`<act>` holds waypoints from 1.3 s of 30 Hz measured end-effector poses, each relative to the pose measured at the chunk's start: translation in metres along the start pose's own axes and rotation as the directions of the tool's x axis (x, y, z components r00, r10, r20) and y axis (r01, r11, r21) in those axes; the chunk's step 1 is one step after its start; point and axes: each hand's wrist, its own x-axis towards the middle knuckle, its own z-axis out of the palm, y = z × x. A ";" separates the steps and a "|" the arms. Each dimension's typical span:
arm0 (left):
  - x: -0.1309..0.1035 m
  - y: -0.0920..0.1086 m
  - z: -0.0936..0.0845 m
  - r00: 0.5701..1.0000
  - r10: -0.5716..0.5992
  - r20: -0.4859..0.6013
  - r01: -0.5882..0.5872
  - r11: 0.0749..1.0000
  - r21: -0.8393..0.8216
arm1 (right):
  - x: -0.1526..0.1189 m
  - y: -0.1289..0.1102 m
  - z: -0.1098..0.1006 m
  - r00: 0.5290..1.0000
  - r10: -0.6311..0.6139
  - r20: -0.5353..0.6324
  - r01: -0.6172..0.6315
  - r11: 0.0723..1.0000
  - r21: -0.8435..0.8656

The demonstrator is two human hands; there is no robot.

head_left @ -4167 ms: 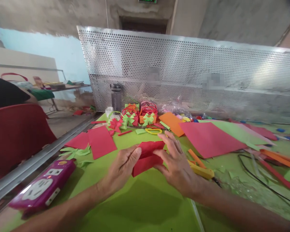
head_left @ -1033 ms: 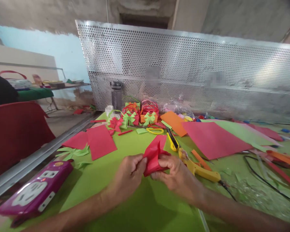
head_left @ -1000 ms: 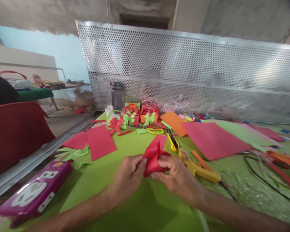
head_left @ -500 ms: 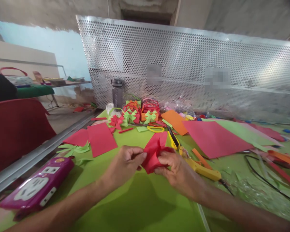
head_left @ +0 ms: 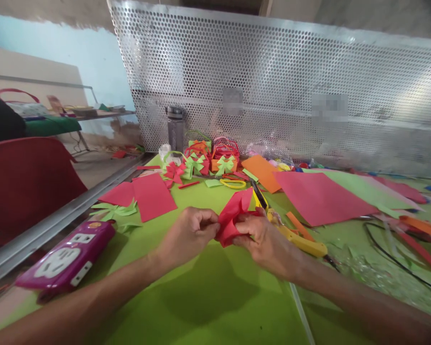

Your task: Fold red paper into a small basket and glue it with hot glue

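Observation:
A folded piece of red paper (head_left: 233, 215) is held up over the green tabletop between both hands. My left hand (head_left: 192, 232) pinches its left edge between thumb and fingers. My right hand (head_left: 264, 239) grips its right side, thumb below and fingers bent over the folds. The paper's upper part stands up in a flap, and its inner folds are partly hidden by my right fingers. Just beyond my right hand lie a yellow hot glue gun (head_left: 303, 242) and black-and-yellow scissors (head_left: 259, 194).
Small paper baskets with green bows (head_left: 224, 165) stand at the back, near a grey bottle (head_left: 175, 128) and a perforated metal panel (head_left: 208, 62). Red sheets (head_left: 154, 196) and a purple power strip (head_left: 66, 258) lie left. A large red sheet (head_left: 323, 196) and glue scraps (head_left: 377, 278) lie right.
The view has tipped slightly downward. Both hands still hold the red paper, which is turned a little and folded more closely together by my right fingers.

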 end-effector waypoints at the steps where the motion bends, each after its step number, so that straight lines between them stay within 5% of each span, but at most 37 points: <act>1: 0.000 0.000 0.000 1.000 0.005 0.002 -0.005 1.000 0.007 | 0.000 0.001 0.001 1.000 0.007 0.008 -0.007 1.000 -0.018; 13: -0.001 -0.005 0.004 0.991 0.117 0.064 -0.119 0.993 0.026 | 0.002 -0.003 0.004 0.994 0.111 0.011 -0.103 0.947 -0.303; 21: -0.002 -0.004 0.003 0.992 0.095 0.088 -0.099 0.994 0.047 | 0.002 -0.005 0.003 0.992 0.121 0.020 -0.107 0.937 -0.334; 27: -0.003 -0.002 0.006 0.986 0.107 0.127 -0.090 0.987 -0.132 | 0.001 -0.005 0.005 0.994 0.106 -0.028 -0.108 0.902 -0.418; 33: -0.005 0.000 0.003 0.990 0.079 0.113 -0.063 0.989 -0.133 | 0.001 -0.004 0.005 0.993 0.115 -0.031 -0.118 0.922 -0.368; 39: -0.001 -0.002 -0.001 0.986 0.060 0.154 -0.033 0.985 -0.169 | 0.000 -0.004 0.003 0.997 0.027 -0.067 -0.052 0.913 -0.404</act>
